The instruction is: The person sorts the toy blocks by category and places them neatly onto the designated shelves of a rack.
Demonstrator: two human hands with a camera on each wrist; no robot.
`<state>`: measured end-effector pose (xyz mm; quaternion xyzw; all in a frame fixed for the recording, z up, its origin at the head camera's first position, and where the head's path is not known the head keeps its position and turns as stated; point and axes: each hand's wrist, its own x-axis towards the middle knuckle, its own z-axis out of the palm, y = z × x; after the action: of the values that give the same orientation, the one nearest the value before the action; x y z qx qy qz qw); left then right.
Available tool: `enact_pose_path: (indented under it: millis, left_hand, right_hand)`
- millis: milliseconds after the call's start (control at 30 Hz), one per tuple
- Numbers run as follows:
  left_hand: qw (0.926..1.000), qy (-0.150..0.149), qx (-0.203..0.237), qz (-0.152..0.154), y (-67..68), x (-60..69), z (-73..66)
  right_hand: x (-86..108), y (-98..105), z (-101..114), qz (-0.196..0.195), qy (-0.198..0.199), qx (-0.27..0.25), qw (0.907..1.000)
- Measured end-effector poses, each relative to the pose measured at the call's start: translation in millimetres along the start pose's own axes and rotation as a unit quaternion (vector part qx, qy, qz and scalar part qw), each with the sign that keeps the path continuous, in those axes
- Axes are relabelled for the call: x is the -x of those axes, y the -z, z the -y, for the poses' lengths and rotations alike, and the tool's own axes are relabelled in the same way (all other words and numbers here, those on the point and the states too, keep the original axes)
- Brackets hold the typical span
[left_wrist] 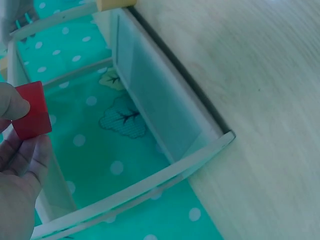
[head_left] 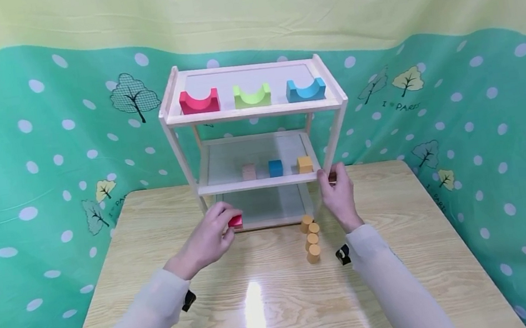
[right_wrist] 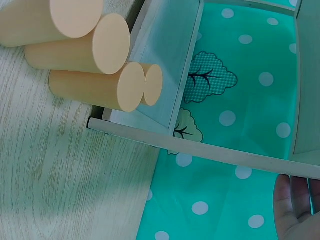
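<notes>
My left hand (head_left: 205, 237) pinches a small red block (left_wrist: 33, 111) between thumb and fingers, in front of the lowest tier of a white wooden shelf (head_left: 256, 112). In the left wrist view the block's flat red face shows beside the shelf frame. My right hand (head_left: 338, 195) grips the shelf at its right front corner, level with the middle tier, thumb in front and fingers round the outer side. On the middle tier stand a pale pink block (head_left: 249, 172), a blue block (head_left: 276, 168) and a yellow-orange block (head_left: 305, 165).
The top tier carries a red arch block (head_left: 199, 104), a green arch block (head_left: 252, 98) and a blue arch block (head_left: 305, 92), curves upward. Several wooden cylinders (right_wrist: 95, 90) stand in a row before the shelf's right side on the table (head_left: 283, 307). Behind hangs a patterned cloth (head_left: 57, 137).
</notes>
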<state>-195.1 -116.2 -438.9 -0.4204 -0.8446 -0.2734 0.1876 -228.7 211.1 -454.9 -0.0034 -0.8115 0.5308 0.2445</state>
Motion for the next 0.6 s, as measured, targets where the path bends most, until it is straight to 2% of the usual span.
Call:
enact_pose_path:
  millis: [233,600]
  left_hand:
    - [1.0,-0.003,-0.004,-0.006,14.7,-7.1,0.2]
    - [0.9993,-0.014,-0.006,-0.033,33.3,-23.5,-0.5]
  right_hand:
    - [0.7,1,-1,0.002,-0.001,-0.003,1.0]
    - [0.0,0,-2,-0.005,0.015,0.005,0.9999]
